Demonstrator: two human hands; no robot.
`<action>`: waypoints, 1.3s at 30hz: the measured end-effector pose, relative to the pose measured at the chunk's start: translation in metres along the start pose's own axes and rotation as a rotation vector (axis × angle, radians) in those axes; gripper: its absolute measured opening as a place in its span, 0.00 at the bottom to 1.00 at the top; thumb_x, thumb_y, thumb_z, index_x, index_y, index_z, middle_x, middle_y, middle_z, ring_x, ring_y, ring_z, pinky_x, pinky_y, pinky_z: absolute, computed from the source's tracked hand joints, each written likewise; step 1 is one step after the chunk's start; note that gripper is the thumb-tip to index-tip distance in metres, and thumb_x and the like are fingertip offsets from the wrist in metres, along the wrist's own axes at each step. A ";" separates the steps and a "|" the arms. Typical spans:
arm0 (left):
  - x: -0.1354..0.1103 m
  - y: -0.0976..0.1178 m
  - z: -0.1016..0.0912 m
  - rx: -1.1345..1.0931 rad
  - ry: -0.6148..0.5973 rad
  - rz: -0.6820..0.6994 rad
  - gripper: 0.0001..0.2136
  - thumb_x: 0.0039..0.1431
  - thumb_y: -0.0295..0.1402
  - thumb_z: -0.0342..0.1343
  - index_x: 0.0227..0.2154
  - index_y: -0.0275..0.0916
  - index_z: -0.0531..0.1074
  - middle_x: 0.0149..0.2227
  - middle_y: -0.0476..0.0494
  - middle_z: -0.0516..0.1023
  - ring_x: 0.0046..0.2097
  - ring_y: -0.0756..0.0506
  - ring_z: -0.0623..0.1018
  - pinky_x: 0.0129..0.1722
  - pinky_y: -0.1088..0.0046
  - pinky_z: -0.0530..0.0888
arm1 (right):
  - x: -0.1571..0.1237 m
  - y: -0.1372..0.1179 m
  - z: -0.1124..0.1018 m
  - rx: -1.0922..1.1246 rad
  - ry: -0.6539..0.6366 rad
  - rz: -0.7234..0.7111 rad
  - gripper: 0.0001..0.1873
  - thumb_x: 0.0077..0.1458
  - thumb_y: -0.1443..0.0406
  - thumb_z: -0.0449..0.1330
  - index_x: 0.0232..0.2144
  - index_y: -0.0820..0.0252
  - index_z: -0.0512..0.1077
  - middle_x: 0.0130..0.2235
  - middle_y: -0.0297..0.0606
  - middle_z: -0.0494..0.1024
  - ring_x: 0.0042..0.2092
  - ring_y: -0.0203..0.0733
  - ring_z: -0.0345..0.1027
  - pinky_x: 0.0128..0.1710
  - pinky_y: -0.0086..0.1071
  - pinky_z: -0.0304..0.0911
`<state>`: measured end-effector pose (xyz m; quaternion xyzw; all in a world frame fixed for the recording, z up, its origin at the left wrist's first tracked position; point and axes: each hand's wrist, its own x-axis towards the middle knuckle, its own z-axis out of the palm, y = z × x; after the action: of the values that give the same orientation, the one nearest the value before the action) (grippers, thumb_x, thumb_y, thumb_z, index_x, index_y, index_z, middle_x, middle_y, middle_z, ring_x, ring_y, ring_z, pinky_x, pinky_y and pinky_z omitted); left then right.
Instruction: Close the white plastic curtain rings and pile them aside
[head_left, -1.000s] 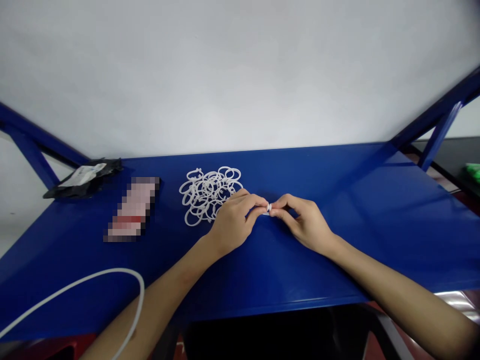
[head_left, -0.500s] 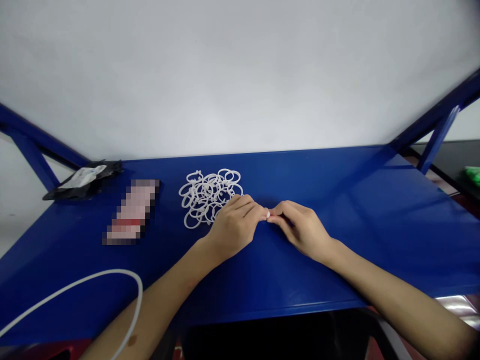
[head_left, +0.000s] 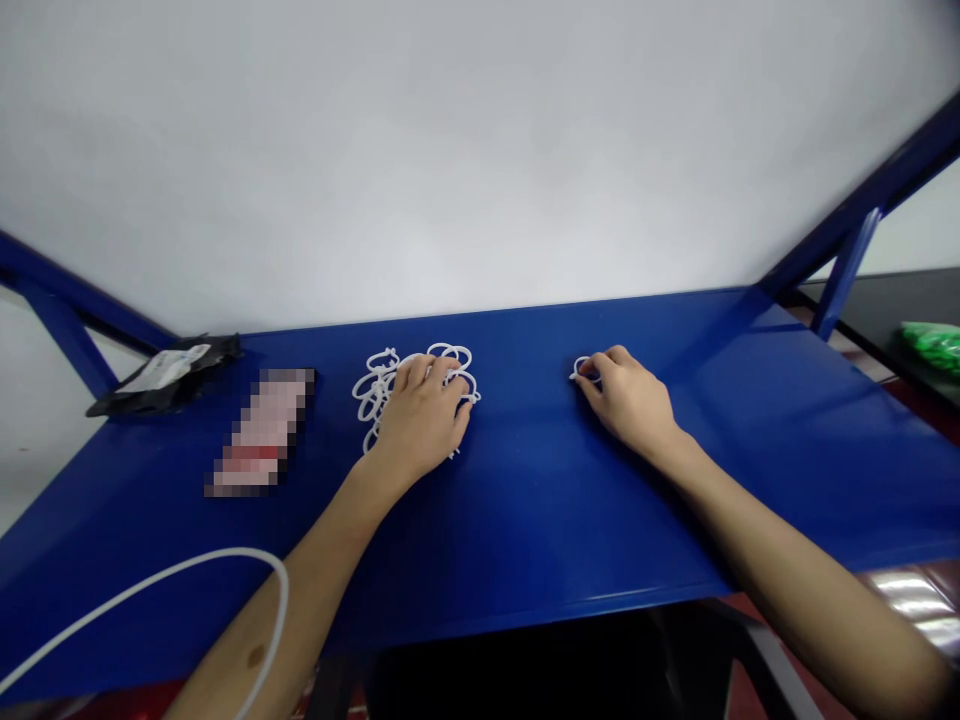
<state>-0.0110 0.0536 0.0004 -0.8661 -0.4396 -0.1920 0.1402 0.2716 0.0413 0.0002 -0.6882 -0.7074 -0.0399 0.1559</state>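
Note:
A heap of white plastic rings [head_left: 375, 385] lies on the blue table [head_left: 540, 500], left of centre. My left hand [head_left: 421, 420] rests on top of that heap with its fingers curled down into the rings. My right hand [head_left: 628, 398] is out to the right, its fingertips pinched on a single white ring [head_left: 581, 370] that touches the table surface. The two hands are well apart.
A pixelated pink and white flat object [head_left: 261, 432] lies left of the heap. A black packet with a white label [head_left: 165, 372] sits at the far left corner. A white tube [head_left: 180, 575] curves over the near left edge. Blue frame struts rise at both sides.
The hands, pinched together on one ring at the table's middle, have parted. The left went back onto the heap; the right carried the ring away to the right and down to the table.

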 end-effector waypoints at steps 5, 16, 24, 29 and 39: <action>0.002 0.004 -0.002 -0.026 0.073 0.030 0.04 0.64 0.30 0.58 0.34 0.38 0.77 0.51 0.38 0.77 0.53 0.34 0.69 0.51 0.51 0.69 | -0.003 -0.006 -0.004 0.080 0.084 -0.056 0.10 0.64 0.61 0.58 0.42 0.60 0.75 0.44 0.45 0.75 0.44 0.50 0.72 0.33 0.37 0.69; 0.004 0.042 -0.027 -0.707 0.167 -0.027 0.03 0.68 0.28 0.54 0.38 0.40 0.72 0.35 0.49 0.78 0.39 0.49 0.76 0.42 0.72 0.74 | -0.034 -0.044 -0.015 0.712 0.057 -0.492 0.11 0.67 0.64 0.56 0.51 0.56 0.67 0.53 0.45 0.73 0.46 0.42 0.74 0.45 0.38 0.74; 0.002 0.048 -0.023 -0.774 0.121 -0.094 0.03 0.66 0.28 0.57 0.41 0.40 0.72 0.37 0.50 0.79 0.37 0.50 0.78 0.40 0.74 0.75 | -0.037 -0.046 -0.018 0.878 -0.002 -0.376 0.06 0.67 0.64 0.57 0.45 0.56 0.69 0.37 0.34 0.81 0.35 0.36 0.76 0.38 0.29 0.72; 0.001 0.049 -0.021 -0.700 0.171 -0.013 0.02 0.67 0.28 0.55 0.40 0.39 0.72 0.36 0.49 0.79 0.38 0.49 0.76 0.40 0.72 0.75 | -0.037 -0.048 -0.022 0.886 -0.046 -0.356 0.06 0.67 0.62 0.56 0.42 0.56 0.72 0.36 0.35 0.81 0.34 0.37 0.76 0.36 0.29 0.71; 0.000 0.048 -0.015 -0.464 0.243 0.157 0.06 0.70 0.27 0.50 0.38 0.37 0.71 0.33 0.47 0.80 0.36 0.46 0.75 0.40 0.68 0.74 | -0.036 -0.045 -0.020 0.847 -0.070 -0.433 0.07 0.68 0.62 0.57 0.37 0.57 0.72 0.36 0.35 0.81 0.35 0.37 0.75 0.35 0.29 0.69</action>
<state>0.0250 0.0198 0.0099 -0.8772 -0.2951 -0.3788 0.0043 0.2302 -0.0010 0.0161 -0.4019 -0.7934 0.2436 0.3869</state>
